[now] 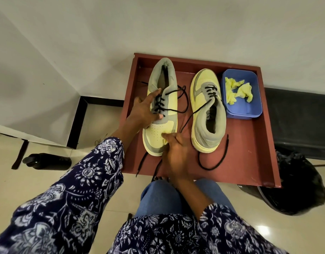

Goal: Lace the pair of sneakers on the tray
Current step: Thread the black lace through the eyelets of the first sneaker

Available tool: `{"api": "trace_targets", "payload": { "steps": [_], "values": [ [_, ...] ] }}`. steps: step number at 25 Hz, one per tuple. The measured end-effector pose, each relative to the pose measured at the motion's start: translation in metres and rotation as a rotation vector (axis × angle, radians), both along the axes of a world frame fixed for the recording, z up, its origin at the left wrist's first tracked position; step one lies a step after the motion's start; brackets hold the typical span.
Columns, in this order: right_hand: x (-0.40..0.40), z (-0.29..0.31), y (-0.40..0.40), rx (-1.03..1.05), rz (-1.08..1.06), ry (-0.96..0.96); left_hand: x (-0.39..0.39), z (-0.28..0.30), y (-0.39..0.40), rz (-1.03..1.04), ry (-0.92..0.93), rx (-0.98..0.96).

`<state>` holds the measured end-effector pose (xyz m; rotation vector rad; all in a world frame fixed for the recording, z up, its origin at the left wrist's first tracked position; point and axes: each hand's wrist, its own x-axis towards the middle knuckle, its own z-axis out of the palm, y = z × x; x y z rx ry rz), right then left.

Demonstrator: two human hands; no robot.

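Observation:
Two yellow and grey sneakers lie on a dark red tray [249,153]. The left sneaker [169,99] points its toe toward me, and its black lace [183,99] is threaded through several eyelets with loose ends trailing. My left hand [145,110] grips this sneaker across its laced middle from the left side. My right hand [176,154] holds the same sneaker at its toe. The right sneaker [207,114] points its toe away from me, and its black lace [213,162] hangs loose across the tray.
A blue plastic tub [249,110] with crumpled yellow paper [236,92] sits at the tray's back right. A black bottle [48,161] lies on the floor at left. A black bin bag [295,184] stands at right, beside a black bench [301,121].

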<state>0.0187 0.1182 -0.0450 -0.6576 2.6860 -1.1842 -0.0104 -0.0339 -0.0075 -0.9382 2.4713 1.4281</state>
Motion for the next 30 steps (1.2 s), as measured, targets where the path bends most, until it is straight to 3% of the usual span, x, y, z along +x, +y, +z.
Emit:
{"api": "trace_targets", "payload": {
  "steps": [4,9,14,23,30],
  "values": [
    [0.019,-0.006,0.009,-0.054,0.019,0.004,-0.001,-0.001,0.0,0.001,-0.006,0.013],
    [0.033,-0.006,0.004,0.02,0.142,0.129,0.0,0.0,-0.001,0.007,-0.008,0.024],
    [0.036,0.0,-0.01,0.19,0.37,0.455,-0.001,0.002,0.0,-0.006,-0.02,-0.01],
    [0.032,0.008,-0.028,0.322,0.584,0.511,-0.004,0.004,0.003,-0.028,-0.038,-0.065],
    [0.022,-0.011,0.005,0.182,0.583,0.605,-0.002,0.006,0.003,-0.03,-0.039,-0.039]
  ]
}}
